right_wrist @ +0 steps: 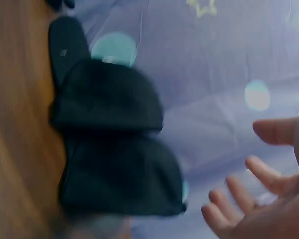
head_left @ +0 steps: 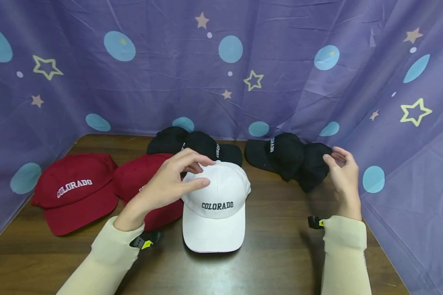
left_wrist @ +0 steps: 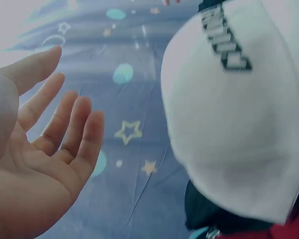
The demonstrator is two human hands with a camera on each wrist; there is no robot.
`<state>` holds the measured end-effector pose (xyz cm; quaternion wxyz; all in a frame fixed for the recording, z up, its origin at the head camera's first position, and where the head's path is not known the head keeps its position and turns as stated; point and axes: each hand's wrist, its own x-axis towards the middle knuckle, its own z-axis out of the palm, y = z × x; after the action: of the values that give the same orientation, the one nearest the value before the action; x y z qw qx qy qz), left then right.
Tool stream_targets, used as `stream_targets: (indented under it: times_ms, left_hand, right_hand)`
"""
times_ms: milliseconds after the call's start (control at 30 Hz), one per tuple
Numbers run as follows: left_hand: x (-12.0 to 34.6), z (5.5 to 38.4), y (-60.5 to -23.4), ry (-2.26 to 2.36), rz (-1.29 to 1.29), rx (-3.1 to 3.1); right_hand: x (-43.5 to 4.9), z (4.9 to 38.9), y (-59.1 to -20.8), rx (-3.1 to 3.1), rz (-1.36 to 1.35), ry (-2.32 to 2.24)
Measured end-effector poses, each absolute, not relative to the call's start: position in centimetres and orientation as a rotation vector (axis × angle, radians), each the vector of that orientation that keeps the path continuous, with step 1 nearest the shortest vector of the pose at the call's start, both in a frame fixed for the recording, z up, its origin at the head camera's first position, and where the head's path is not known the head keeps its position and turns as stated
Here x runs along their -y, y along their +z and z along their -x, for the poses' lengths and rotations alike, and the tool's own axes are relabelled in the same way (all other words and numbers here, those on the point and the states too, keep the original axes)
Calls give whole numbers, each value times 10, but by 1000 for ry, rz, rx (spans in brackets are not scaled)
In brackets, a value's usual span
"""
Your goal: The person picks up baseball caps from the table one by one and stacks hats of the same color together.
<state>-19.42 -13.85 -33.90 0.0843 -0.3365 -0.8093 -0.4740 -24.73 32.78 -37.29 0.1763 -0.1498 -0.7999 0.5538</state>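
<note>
A white cap (head_left: 218,221) is set at the middle of the tabletop (head_left: 273,254), its brim turned to the near edge. It is judged light and soft in the crown, stiffer in the brim, neither slippery nor fragile; it is best taken by the brim or by both sides of the crown, since the cloth may be dented by a pinch at the top.

Over its crown the left hand (head_left: 166,182) is held, reached in from the near edge, thumb and fingers loosely bent and spread wide apart; nothing is held in it.

Toward the far right corner, an outer black cap (head_left: 315,166) is lined up against a lettered black cap (head_left: 289,157) whose brim is pointed leftward. Both are judged just as light and pliable. Beside the outer one the right hand (head_left: 346,178) is raised, forearm nearly upright in the head view, grip wide and unfilled; whether the cloth is touched cannot be told.

Near the left edge a red cap (head_left: 85,200) is placed, with a second red cap (head_left: 136,174) beside it, partly hidden by the left hand. Two more black caps (head_left: 201,143) are seen along the far edge, before a purple curtain (head_left: 280,98).
</note>
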Motion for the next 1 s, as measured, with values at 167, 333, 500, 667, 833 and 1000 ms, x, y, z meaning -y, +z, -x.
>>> stream_targets:
  times_ms: [167,333,500,667,833,1000]
  left_hand:
    - [122,190,-346,-1456,1037,2432]
    - [109,188,-356,-1459,1090,2451]
    - [100,187,-362,-1479,1147,2451]
    - [95,187,-365,-1479,1182,2452]
    - [93,187,-368,-1473,1184,2449]
    - [92,187,-369,-1470,1186,2445]
  right_hand:
    - [-346,253,-390,2214,669,1749]
    - [-351,261,-411,2150,666,2064]
    - [-352,269,-427,1977,603,2368]
    - [-354,267,-431,1738,527,2510]
    - [-352,267,-429,1645,576,2388]
    - [-350,264,-417,1630,566,2222]
